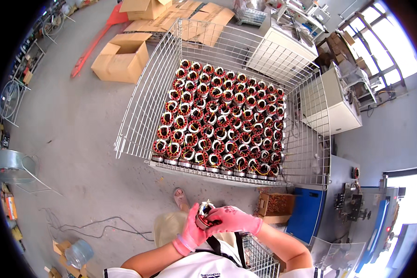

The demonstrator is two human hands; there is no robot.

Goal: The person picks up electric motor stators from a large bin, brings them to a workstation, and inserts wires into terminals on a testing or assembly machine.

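Past dark lettering (211,275) on the white fabric shirt (207,265), we saw the pink-gloved left hand (195,230) and dark-printed, pink-gloved right hand (230,219) with a narrow grip around a red-and-black, ring-shaped coil (202,221) with white leads (207,206). We judged the step to be two-handed handling, the next move calling for steady support. Beyond, rows of similar coils (222,121) stood in a silver wire-mesh cage (148,106), where we read no labels.
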